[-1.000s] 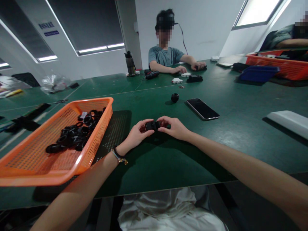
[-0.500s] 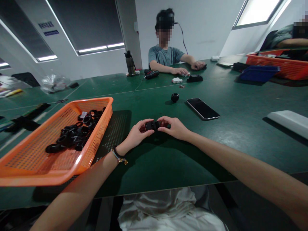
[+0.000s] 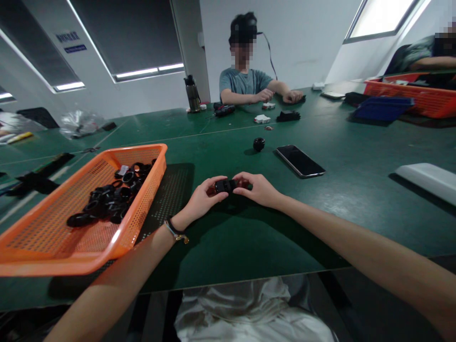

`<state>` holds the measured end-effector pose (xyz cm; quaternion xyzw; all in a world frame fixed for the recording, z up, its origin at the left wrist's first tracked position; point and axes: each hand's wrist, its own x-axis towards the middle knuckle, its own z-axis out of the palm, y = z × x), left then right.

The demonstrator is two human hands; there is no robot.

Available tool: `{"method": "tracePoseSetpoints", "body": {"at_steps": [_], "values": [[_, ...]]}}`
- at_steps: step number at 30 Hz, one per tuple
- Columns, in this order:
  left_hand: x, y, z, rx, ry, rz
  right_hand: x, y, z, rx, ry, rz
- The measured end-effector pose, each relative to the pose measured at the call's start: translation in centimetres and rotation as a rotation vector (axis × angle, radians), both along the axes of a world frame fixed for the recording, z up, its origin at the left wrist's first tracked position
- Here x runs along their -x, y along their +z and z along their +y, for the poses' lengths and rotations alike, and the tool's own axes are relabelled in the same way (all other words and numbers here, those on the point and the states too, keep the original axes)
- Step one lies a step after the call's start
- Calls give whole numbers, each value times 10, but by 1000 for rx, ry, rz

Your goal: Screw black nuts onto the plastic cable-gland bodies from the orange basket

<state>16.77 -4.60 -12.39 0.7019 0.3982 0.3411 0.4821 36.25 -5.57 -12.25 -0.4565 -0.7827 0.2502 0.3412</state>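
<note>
A small black plastic part (image 3: 223, 186) is held between my two hands, just above the green table. My left hand (image 3: 204, 197) grips its left side between thumb and fingers. On the other side, my right hand (image 3: 259, 188) pinches the part's right end; my fingers hide some of it, so its exact kind does not show. Beyond my hands stands a round black piece (image 3: 259, 144), with a dark-screened phone (image 3: 300, 161) lying to its right.
To my left, an orange perforated basket (image 3: 162, 161) holds several black ring-like parts (image 3: 107, 199). A white object (image 3: 429, 179) lies at the right. Across the green table (image 3: 221, 247) sits a person (image 3: 245, 78) near white pieces (image 3: 262, 118), a black bottle (image 3: 192, 94) and a blue tray (image 3: 383, 109).
My hands and the black part stay nearly still. Across the table, the other person's hand has lifted and drawn back from a white piece, which now lies uncovered.
</note>
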Motion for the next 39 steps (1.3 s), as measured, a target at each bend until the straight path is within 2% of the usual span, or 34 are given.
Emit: {"method": "tracePoseSetpoints", "body": {"at_steps": [31,39], "values": [[0,1,0,-49,1,39,0,0,1,22,-7,-22],[0,2,-1,-20,-4,13,-1,1,-3,-13,97,85]]}}
